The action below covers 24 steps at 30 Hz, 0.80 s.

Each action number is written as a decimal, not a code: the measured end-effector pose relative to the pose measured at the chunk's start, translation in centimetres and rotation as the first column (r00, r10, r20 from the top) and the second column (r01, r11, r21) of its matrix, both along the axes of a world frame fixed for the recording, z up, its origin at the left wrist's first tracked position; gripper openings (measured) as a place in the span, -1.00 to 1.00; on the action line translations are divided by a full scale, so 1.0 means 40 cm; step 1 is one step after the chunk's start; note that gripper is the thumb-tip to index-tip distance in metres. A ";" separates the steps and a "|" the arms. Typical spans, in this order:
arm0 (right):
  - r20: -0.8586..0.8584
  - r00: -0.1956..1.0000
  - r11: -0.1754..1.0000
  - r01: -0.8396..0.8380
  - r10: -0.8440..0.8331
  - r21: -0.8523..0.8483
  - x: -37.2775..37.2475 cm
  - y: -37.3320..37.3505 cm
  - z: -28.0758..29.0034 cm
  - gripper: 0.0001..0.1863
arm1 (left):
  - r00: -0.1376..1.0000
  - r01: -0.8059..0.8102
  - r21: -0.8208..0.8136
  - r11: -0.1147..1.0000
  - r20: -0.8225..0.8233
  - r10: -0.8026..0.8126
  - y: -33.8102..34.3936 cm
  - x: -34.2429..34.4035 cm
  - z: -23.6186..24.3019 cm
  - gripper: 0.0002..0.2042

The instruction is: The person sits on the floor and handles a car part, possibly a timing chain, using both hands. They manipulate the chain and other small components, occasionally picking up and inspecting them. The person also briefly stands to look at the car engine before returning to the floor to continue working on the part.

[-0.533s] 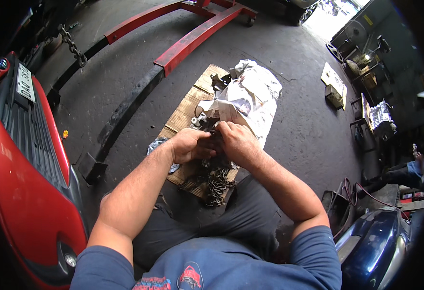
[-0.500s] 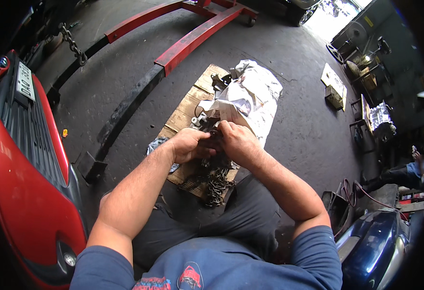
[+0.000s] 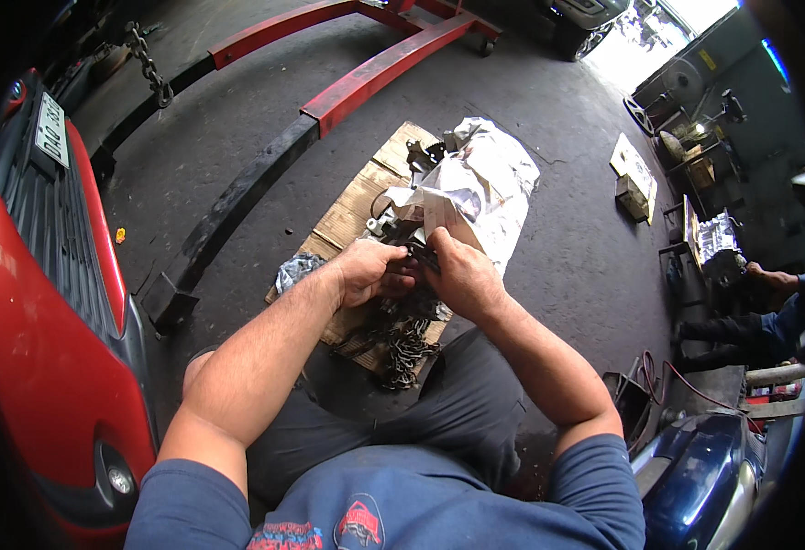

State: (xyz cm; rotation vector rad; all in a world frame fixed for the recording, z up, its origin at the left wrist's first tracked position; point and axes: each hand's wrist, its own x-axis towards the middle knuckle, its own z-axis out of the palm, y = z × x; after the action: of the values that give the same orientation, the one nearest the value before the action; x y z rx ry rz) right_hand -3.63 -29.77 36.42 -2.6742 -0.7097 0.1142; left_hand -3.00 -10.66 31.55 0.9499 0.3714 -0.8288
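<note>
My left hand (image 3: 371,271) and my right hand (image 3: 465,277) meet over a sheet of brown cardboard (image 3: 352,206). Pinched between their fingers is a small dark metal part (image 3: 424,256); its exact kind is too small to make out. Just beyond my hands, a crumpled white plastic sheet (image 3: 505,174) covers part of the cardboard, with a pale metal piece (image 3: 380,223) beside its edge. A heap of dark metal chain (image 3: 406,353) lies on the near end of the cardboard, below my hands. My fingers partly hide the greasy parts underneath.
Left of me stands a red car front (image 3: 54,403). A red and black hoist leg (image 3: 265,174) runs along the floor beyond the cardboard. A crumpled blue-grey rag (image 3: 298,269) lies at its left edge. At right are another person (image 3: 774,302) and a blue motorcycle (image 3: 710,477).
My fingers have shifted slightly, and more of the dark part shows between them. The view has moved a little. At right, the other person's arm has come forward to the metal engine part.
</note>
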 end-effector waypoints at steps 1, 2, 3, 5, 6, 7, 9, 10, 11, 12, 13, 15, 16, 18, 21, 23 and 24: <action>0.005 1.000 1.000 -0.003 0.003 0.017 -0.002 -0.001 -0.002 -0.69 | 0.999 0.004 0.074 0.997 0.039 -0.007 -0.004 -0.002 0.001 -0.79; 0.000 1.000 1.000 -0.002 0.002 0.028 -0.004 -0.002 -0.004 -0.69 | 0.997 0.006 0.149 0.989 0.077 -0.018 -0.009 -0.003 0.002 -0.79; 0.005 1.000 1.000 0.006 -0.006 0.030 -0.007 -0.003 -0.006 -0.69 | 0.994 0.006 0.236 0.972 0.107 -0.032 -0.013 -0.003 0.004 -0.79; -0.006 1.000 0.999 0.027 -0.027 0.021 -0.013 -0.004 -0.009 -0.69 | 0.976 0.037 0.326 0.945 0.192 -0.104 -0.016 -0.001 0.008 -0.79; -0.001 0.999 0.999 0.033 -0.033 0.033 -0.015 -0.004 -0.011 -0.68 | 0.964 0.058 0.384 0.921 0.219 -0.153 -0.015 0.002 0.010 -0.78; 0.004 0.999 0.998 0.039 -0.039 0.045 -0.017 -0.003 -0.013 -0.68 | 0.976 0.102 0.308 0.946 0.155 -0.156 -0.010 0.004 0.011 -0.77; 0.002 0.999 0.997 0.050 -0.050 0.053 -0.017 -0.005 -0.017 -0.68 | 0.979 0.197 0.137 0.971 0.019 -0.202 0.007 0.009 0.011 -0.74; -0.008 0.998 0.997 0.057 -0.056 0.050 -0.015 -0.006 -0.018 -0.68 | 0.981 0.190 0.099 0.977 0.011 -0.192 0.012 0.012 0.009 -0.74; -0.017 0.998 0.997 0.063 -0.062 0.048 -0.015 -0.008 -0.020 -0.68 | 0.983 0.183 0.043 0.982 0.013 -0.183 0.015 0.014 0.006 -0.73; -0.018 0.998 0.997 0.060 -0.059 0.053 -0.014 -0.010 -0.021 -0.68 | 0.985 0.175 -0.013 0.985 0.015 -0.175 0.016 0.016 0.002 -0.73; -0.015 0.998 0.997 0.054 -0.053 0.059 -0.013 -0.012 -0.023 -0.68 | 0.991 0.132 0.015 0.991 -0.008 -0.132 0.013 0.014 -0.002 -0.75; -0.014 0.999 0.997 0.049 -0.048 0.063 -0.012 -0.014 -0.025 -0.68 | 0.993 0.102 0.095 0.990 0.056 -0.108 0.004 0.011 -0.009 -0.78; -0.016 0.999 0.997 0.050 -0.049 0.059 -0.012 -0.014 -0.026 -0.68 | 0.992 0.087 0.141 0.986 0.081 -0.099 -0.001 0.010 -0.012 -0.79; -0.019 0.999 0.997 0.052 -0.051 0.061 -0.011 -0.014 -0.026 -0.68 | 0.980 0.067 0.240 0.969 0.165 -0.108 -0.008 0.009 -0.014 -0.81; -0.034 0.998 0.997 0.053 -0.051 0.064 -0.010 -0.014 -0.022 -0.68 | 0.985 0.108 0.199 0.974 0.112 -0.132 0.003 0.012 -0.012 -0.82; -0.056 0.997 0.997 0.060 -0.057 0.056 -0.008 -0.015 -0.018 -0.68 | 0.987 0.151 0.071 0.986 0.038 -0.154 0.019 0.018 -0.011 -0.82; -0.064 0.997 0.997 0.053 -0.049 0.056 -0.008 -0.015 -0.016 -0.68 | 0.986 0.167 -0.013 0.986 0.013 -0.166 0.025 0.020 -0.010 -0.81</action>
State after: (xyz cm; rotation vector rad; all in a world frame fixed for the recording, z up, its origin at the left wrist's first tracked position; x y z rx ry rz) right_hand -3.93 -30.39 35.78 -2.6196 -0.6151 0.1610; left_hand -2.22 -9.66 31.14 0.9820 0.2785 -0.9765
